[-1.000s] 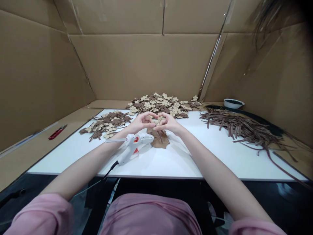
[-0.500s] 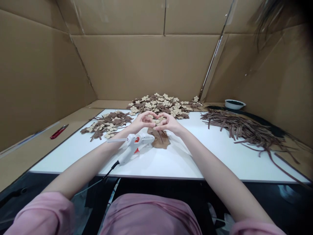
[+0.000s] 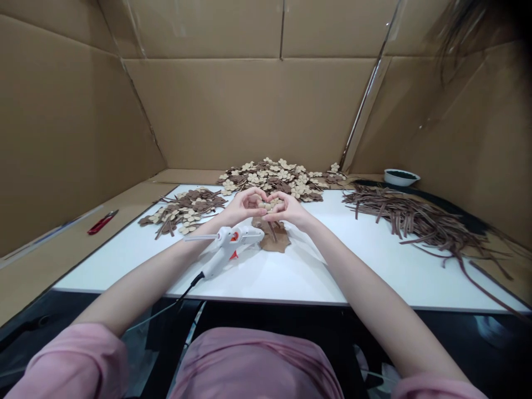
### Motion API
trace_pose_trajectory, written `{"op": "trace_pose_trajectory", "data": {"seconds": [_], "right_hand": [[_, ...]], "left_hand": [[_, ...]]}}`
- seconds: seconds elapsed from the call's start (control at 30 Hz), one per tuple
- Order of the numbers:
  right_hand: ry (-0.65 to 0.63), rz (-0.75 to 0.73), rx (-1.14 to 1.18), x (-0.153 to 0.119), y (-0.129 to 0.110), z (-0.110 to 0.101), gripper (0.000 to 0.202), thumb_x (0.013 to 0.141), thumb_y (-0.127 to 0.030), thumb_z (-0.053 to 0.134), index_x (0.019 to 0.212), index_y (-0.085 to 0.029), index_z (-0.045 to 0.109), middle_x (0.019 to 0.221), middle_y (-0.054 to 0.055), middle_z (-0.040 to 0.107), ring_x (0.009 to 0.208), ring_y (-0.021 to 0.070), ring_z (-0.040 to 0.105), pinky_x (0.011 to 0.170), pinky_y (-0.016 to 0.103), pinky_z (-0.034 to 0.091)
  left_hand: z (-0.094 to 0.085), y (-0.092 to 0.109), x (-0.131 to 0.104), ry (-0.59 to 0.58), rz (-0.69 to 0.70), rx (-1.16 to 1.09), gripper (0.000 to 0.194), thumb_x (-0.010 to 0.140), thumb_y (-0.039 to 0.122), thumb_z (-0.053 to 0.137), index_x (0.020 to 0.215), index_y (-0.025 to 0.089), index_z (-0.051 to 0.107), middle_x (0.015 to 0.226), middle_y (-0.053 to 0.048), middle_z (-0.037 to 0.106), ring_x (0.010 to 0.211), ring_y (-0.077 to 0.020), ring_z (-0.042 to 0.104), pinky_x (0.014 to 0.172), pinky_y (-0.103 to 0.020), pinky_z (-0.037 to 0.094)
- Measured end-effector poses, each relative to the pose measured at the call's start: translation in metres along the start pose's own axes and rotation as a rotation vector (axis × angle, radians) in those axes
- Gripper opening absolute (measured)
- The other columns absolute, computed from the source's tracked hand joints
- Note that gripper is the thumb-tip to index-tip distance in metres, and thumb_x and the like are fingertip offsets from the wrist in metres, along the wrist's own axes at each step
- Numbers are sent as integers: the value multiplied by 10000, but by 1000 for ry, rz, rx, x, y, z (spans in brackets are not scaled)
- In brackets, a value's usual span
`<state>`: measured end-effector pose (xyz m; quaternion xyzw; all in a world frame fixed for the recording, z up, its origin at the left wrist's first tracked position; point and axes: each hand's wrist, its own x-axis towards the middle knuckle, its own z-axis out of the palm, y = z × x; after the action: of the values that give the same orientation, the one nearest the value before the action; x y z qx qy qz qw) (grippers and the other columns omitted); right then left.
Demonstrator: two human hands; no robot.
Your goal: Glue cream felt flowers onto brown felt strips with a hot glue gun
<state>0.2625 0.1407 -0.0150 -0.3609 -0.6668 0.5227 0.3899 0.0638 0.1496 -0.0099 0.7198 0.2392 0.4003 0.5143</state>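
Between my two hands is a beige flower cutout (image 3: 271, 205) with rounded petals. My left hand (image 3: 244, 205) pinches its left side, and my right hand (image 3: 288, 209) grips its right side; the fingertips nearly meet at the top. Thin brown strips hang below the flower. Under them lies a tan, irregular patch (image 3: 277, 239) that looks like hardened glue or leather. A white hot glue gun (image 3: 226, 246) with an orange trigger stands on the board just in front of my left forearm, its nozzle close to the patch.
A heap of beige and brown flower cutouts (image 3: 274, 178) lies at the back. More flowers with strips (image 3: 187, 210) are at left, beside a red utility knife (image 3: 102, 223). At right are brown strips (image 3: 411, 216) and a white bowl (image 3: 401, 177). Cardboard walls surround the white board (image 3: 374, 271).
Both hands stay in almost the same place, still holding the flower. The whole view has shifted very slightly; nothing else visibly differs.
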Motion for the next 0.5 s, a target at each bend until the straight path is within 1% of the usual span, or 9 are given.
{"op": "trace_pose_trajectory", "data": {"seconds": [0.13, 0.33, 0.5], "right_hand": [[3, 2, 0, 1, 1, 1, 579, 513, -294, 871, 967, -208, 521, 612, -47, 662, 555, 124, 589, 610, 248, 425], [-2, -16, 12, 2, 2, 0, 594, 502, -308, 878, 969, -207, 525, 598, -54, 651, 559, 128, 592, 605, 245, 427], [10, -28, 8, 1, 1, 0, 580, 505, -305, 882, 953, -204, 527, 557, -70, 618, 529, 116, 560, 554, 224, 382]], "left_hand": [[2, 5, -1, 36, 8, -9, 387, 660, 253, 817, 943, 159, 570, 680, 36, 578, 627, -96, 570, 629, -212, 423], [-1, 3, -1, 37, -53, -37, 414, 653, 259, 823, 976, 146, 589, 669, 30, 601, 610, -98, 572, 627, -221, 435], [-5, 2, -2, 40, -77, -26, 414, 682, 299, 804, 1014, 145, 611, 742, -1, 632, 679, -121, 611, 647, -235, 451]]}}
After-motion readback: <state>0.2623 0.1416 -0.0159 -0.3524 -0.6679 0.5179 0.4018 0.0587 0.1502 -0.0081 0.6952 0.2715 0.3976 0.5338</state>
